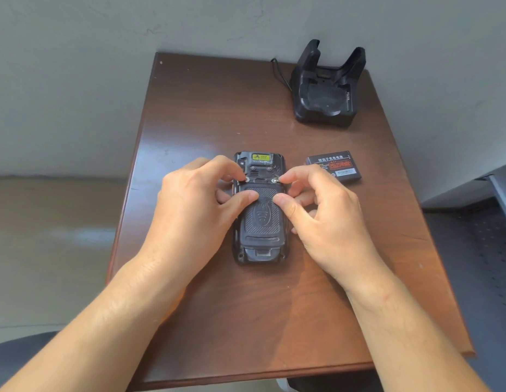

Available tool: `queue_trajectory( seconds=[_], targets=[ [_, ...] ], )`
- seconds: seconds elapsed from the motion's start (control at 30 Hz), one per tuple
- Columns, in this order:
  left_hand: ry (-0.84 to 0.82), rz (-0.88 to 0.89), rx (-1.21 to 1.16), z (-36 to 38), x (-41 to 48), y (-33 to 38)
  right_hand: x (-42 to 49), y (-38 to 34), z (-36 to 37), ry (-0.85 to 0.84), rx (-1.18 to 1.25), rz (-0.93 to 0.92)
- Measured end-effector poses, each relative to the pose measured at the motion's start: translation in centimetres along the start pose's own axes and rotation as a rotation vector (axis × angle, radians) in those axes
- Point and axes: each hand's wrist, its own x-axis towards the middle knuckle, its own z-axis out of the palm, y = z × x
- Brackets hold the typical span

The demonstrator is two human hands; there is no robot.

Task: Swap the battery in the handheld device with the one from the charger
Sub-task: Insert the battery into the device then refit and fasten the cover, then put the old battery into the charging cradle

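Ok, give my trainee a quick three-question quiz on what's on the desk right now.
1. True or false: the charger holds a battery.
2. The loose battery lies on which side of the handheld device: A near the left hand, B near the right hand?
3. What do both hands' fingertips touch at the cover's top corners?

Key: 1 false, its bay shows empty. 2 B. 3 The two silver latches.

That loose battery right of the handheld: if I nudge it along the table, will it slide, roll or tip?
The battery is a flat rectangular slab lying label-up, so it would probably slide rather than roll or tip. The wooden table looks glossy, so likely little grip. It looks rigid.
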Motion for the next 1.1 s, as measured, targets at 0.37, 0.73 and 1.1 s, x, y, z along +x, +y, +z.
queue_trajectory(
  seconds=[0.37, 0.73, 1.1],
  targets=[
    [-0.037, -0.005, -0.021, -0.3, 0.5, 0.0, 2.2, -0.5, -4.4, 0.005, -0.351, -0.129],
    [0.076, -0.149, -0.183, -0.9, 3.6, -2.5, 9.1, -1.9, -8.6, -0.635, -0.986, -0.222],
    [0.138, -0.124, -0.141, -0.5, 3.7, -2.9, 15.3, -3.3, -10.7, -0.124, -0.351, -0.134]
  ],
)
